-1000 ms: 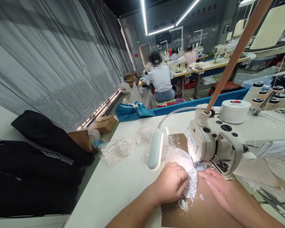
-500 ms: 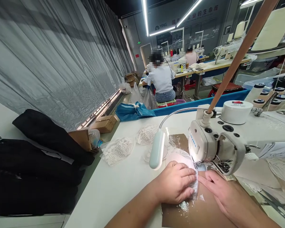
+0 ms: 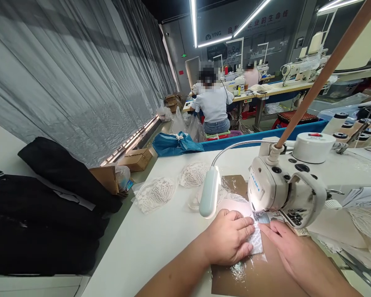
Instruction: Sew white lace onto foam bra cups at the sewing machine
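Observation:
My left hand [image 3: 231,238] lies palm down with its fingers over a white lace fabric piece [image 3: 257,240], pressing it to the brown plate under it. The thumb sits apart from the other fingers. At the right of the lace, my right hand [image 3: 286,237] rests on the brown plate [image 3: 222,281] with its index finger stretched out to the fabric's edge. Its other fingers are partly hidden. Just beyond both hands stands the white sewing machine head [image 3: 267,185], the lace's far end by its needle area. A pale pink cup-shaped part [image 3: 230,204] shows behind my left hand.
A lit green lamp [image 3: 209,194] hangs over the table's middle. Lace cups [image 3: 156,194] lie to the left. Scissors [image 3: 360,268] and lace pieces lie at right. Thread cones [image 3: 338,123] stand behind. A person [image 3: 214,103] sits at another sewing table farther off.
The view has swung slightly left. More of the lace's lower end now shows between my hands, its edge lying flatter. Both hands keep nearly the same place.

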Motion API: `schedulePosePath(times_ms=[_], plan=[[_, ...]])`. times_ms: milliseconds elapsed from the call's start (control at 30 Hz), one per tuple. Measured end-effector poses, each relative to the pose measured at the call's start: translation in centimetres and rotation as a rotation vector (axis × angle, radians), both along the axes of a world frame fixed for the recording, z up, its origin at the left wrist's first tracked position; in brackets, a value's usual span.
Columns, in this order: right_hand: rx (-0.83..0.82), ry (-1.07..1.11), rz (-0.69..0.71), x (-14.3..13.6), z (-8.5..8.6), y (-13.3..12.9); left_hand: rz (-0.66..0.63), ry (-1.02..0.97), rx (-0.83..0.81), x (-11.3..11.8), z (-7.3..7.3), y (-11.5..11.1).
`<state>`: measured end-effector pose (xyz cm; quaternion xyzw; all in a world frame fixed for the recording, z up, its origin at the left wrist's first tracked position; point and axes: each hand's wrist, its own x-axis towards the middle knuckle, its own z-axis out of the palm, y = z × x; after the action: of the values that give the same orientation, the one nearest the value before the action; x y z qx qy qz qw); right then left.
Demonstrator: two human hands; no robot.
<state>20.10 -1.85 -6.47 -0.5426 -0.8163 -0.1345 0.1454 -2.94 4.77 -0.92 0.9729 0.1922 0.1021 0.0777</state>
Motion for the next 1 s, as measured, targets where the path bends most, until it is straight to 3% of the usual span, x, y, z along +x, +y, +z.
schedulePosePath(times_ms=[133,333,500,667,1000], plan=[[0.019,-0.003,-0.011,0.0,0.6,0.2,0.023,-0.014,0.002,0.0,-0.1,0.0],[-0.117,0.099,0.208,1.0,1.4,-0.2,-0.007,-0.039,-0.002,-0.3,-0.1,-0.2],[-0.278,0.196,0.294,1.4,1.5,-0.6,-0.040,-0.039,-0.026,-0.3,-0.2,-0.4],[-0.300,0.280,0.365,1.2,1.7,-0.7,-0.035,-0.002,-0.038,-0.3,-0.1,-0.5],[-0.267,0.223,0.382,1.0,2.2,-0.9,-0.043,0.069,-0.031,-0.3,-0.2,-0.5]])
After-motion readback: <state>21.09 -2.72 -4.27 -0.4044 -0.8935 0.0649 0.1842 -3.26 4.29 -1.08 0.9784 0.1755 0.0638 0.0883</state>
